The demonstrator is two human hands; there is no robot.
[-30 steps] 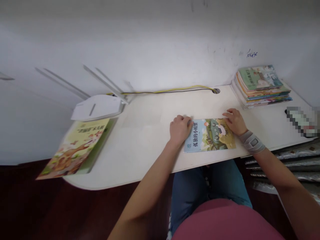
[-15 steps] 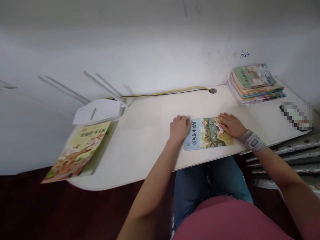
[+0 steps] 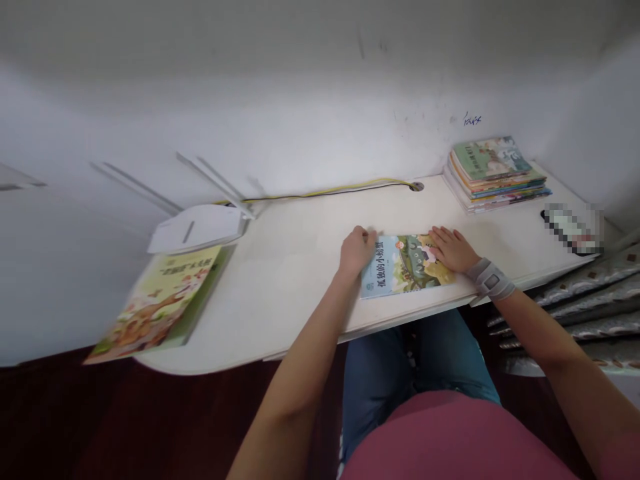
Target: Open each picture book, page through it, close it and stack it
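Note:
A thin picture book (image 3: 385,283) with a blue strip and a green cartoon animal on its cover lies closed on the white desk (image 3: 295,280), near the front edge. At its left edge is my left hand (image 3: 357,252), fingers curled in and thumb side against the far left corner. My right hand (image 3: 454,251) rests flat over the right end of the cover, fingers stretched out, hiding part of the picture. A grey band with a square face (image 3: 492,280) is around the right wrist.
A stack of picture books (image 3: 495,173) stands at the back right, beside a blurred-out object (image 3: 573,230). On the left are a white router (image 3: 197,228) and yellow-green books (image 3: 165,300) overhanging the desk edge. Cables (image 3: 320,193) run along the wall to a hole.
The view has shifted slightly, so things on the right sit further left. The left fingers look more drawn together at the book's corner. The right hand stays flat on the cover.

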